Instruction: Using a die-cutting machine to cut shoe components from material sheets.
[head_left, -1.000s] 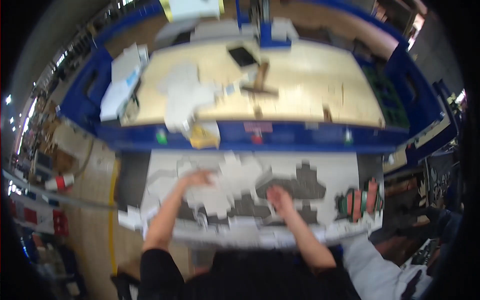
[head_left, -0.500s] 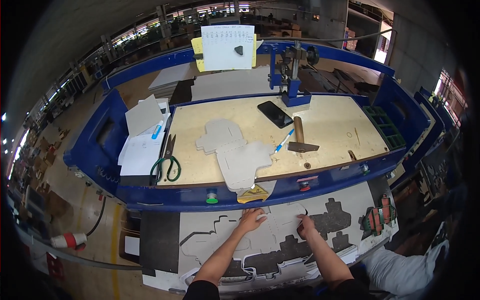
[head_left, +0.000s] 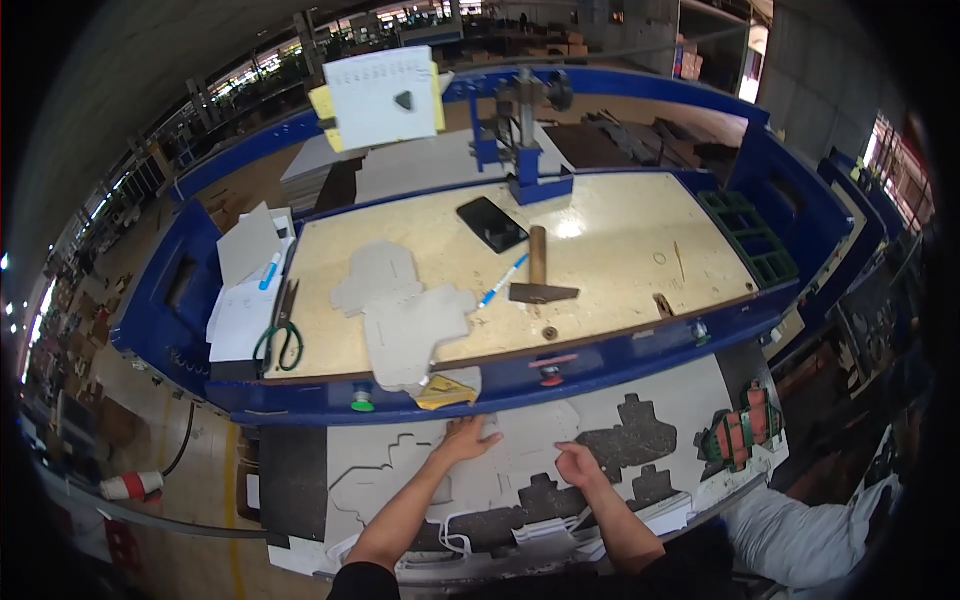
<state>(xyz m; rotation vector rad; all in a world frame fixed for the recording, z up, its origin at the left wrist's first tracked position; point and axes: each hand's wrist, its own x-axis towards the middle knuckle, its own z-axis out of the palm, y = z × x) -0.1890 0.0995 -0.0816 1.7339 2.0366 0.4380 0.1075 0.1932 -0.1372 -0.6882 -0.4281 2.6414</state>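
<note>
A pale grey cardboard sheet (head_left: 690,390) with cut outlines and dark cut-away openings lies on the lower bed below the blue beam. Fingers spread, my left hand (head_left: 463,441) rests palm down on a cut-out cardboard piece (head_left: 520,440) within the sheet. To its right, my right hand (head_left: 580,466) hovers at or just above the same piece, index finger stretched out and the others partly curled. Neither hand shows anything in its grasp. A red and green cutting die (head_left: 742,432) stands at the right end of the sheet.
On the wooden tabletop (head_left: 620,230) lie stacked cardboard cut-outs (head_left: 405,315), a hammer (head_left: 540,270), a blue-and-white pen (head_left: 503,281), a phone (head_left: 491,224) and green-handled scissors (head_left: 280,335). The blue beam (head_left: 610,365) with push buttons runs in front. Papers (head_left: 240,315) lie at left.
The whole view has shifted, so things sit further left. My left hand's fingers have spread flatter on the cardboard. My right hand has drawn back from the cut edge, its index finger extended.
</note>
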